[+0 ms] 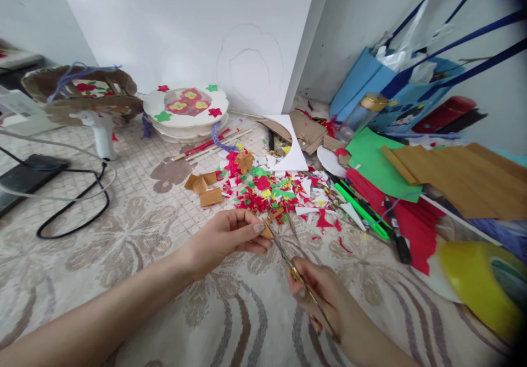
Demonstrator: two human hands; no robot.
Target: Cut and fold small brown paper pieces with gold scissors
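Between the thumb and fingers of my left hand (236, 232) is pinched a small piece of brown paper (267, 231). My right hand (319, 295) is closed round a pair of scissors (294, 271), whose blades reach up and left to the brown paper. Just beyond both hands lies a heap of paper scraps (263, 188) in red, green, white and yellow. A brown paper flower (244, 161) rests on top of the heap. Several folded brown paper pieces (211, 196) lie left of it.
A round white flower-decorated piece (187, 106) stands behind the scraps. To the left are a white glue gun (101, 134) and a dark phone (31, 178). At right lie green paper (381, 161), a marker (397, 235), yellow tape (473, 279) and a blue bag (354, 84).
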